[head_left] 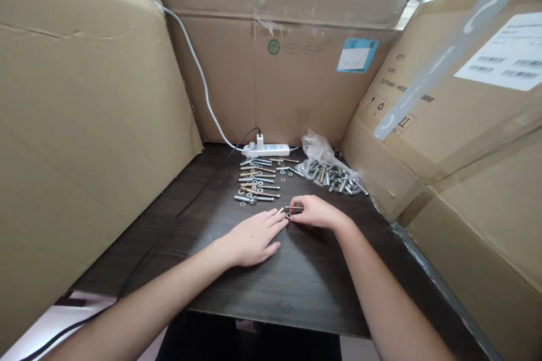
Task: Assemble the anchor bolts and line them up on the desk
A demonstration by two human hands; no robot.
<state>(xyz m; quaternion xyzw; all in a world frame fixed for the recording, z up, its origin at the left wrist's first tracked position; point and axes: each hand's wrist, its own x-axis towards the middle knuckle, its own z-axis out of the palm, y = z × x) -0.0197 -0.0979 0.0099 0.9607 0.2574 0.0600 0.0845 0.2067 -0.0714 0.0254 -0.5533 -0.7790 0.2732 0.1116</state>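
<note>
My right hand [315, 212] pinches a thin brownish bolt [293, 207] by its right end, low over the dark table. My left hand [256, 237] lies flat with fingers stretched out, its tips by a small light metal piece [280, 211] whose kind is partly hidden. Between the fingertips of both hands sits a brass-coloured nut [288, 216]. Beyond them, rows of silver and brass-coloured bolts [265, 194], metal sleeves [242, 198], nuts and washers [243, 204] are laid out on the tabletop.
A clear plastic bag [317, 146] spills many bolts and sleeves [332, 176] at the right. Behind the rows stands a white power strip [269, 150] with a plug and cables. Cardboard boxes [296, 84] wall the table [228, 287] on three sides. A black cable [178, 214] crosses its left part.
</note>
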